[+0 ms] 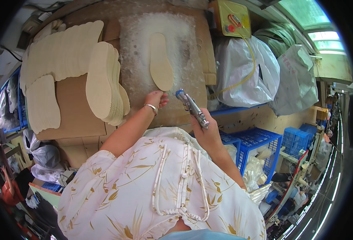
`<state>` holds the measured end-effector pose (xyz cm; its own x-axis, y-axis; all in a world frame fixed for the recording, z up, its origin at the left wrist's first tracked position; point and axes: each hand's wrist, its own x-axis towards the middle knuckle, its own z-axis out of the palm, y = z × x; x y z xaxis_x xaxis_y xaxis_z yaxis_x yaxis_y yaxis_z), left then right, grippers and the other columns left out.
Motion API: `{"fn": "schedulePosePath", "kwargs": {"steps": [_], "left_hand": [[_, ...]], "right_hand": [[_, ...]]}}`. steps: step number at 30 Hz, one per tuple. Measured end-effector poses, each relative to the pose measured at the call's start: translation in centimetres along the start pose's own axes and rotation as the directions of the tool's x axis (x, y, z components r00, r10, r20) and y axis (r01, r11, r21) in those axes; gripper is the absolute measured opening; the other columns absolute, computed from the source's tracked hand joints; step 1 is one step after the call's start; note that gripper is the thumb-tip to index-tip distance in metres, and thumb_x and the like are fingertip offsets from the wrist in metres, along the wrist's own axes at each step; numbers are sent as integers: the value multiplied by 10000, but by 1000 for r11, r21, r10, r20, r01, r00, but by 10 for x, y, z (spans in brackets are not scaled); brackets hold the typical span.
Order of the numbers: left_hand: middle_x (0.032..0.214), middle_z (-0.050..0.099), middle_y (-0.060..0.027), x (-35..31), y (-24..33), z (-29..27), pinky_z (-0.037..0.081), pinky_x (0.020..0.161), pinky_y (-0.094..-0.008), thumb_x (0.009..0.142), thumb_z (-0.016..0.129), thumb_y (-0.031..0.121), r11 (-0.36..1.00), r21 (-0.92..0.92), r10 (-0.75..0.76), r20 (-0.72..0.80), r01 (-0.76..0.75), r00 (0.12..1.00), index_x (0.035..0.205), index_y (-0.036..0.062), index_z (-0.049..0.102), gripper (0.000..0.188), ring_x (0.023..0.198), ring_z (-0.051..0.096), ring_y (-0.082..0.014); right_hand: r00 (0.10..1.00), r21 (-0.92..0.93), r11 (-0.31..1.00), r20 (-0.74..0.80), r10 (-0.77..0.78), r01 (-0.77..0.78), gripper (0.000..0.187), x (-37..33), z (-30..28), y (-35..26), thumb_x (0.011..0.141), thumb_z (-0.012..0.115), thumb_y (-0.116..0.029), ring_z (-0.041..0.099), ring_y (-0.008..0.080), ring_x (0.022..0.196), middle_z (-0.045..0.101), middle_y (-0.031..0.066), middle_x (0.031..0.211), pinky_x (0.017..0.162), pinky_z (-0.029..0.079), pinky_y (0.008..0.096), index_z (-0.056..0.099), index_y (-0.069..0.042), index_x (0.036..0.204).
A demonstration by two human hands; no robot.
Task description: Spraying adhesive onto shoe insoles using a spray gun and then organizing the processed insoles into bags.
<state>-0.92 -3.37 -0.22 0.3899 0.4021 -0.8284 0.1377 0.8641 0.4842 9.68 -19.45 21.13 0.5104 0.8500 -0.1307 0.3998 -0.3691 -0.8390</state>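
A cream insole (160,60) lies lengthwise on a board (134,76) coated with whitish residue. At its near, heel end is my left hand (156,100), with a bracelet at the wrist. Its fingers are curled closed at the insole's edge, and their tips are partly hidden. My right hand (208,132) is wrapped around a metal spray gun (192,108) with a blue ring at its nozzle end. The nozzle points up and left, just right of the heel and apart from it.
Left of the board stand a tall insole stack (102,84) and fanned rows of insoles (60,52) on cardboard (78,108). A yellow container (234,20) with a yellowish hose (251,68) sits back right, beside white sacks (244,76). Blue crates (260,144) stand lower right.
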Motion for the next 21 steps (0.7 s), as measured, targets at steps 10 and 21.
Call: {"fn": "schedulePosePath", "kwargs": {"steps": [10,21], "left_hand": [[962,646,-70,2,2,-1,533,606,-279,934,523,189,1000,11,-11,22,11,1000,1071,68,561,187,754,649,-183],[1003,632,-77,3,-1,-3,533,632,-274,940,489,145,1000,8,-7,46,6,999,1134,59,518,215,792,645,-184]], "right_hand": [[1000,-6,1000,0,-3,3,212,-10,2,4,880,634,-147,603,340,649,607,184,742,589,466,353,533,-22,1019],[1000,33,999,1,22,-22,207,-22,5,1,887,633,-164,588,322,615,599,169,717,580,465,347,539,-26,1009]]}}
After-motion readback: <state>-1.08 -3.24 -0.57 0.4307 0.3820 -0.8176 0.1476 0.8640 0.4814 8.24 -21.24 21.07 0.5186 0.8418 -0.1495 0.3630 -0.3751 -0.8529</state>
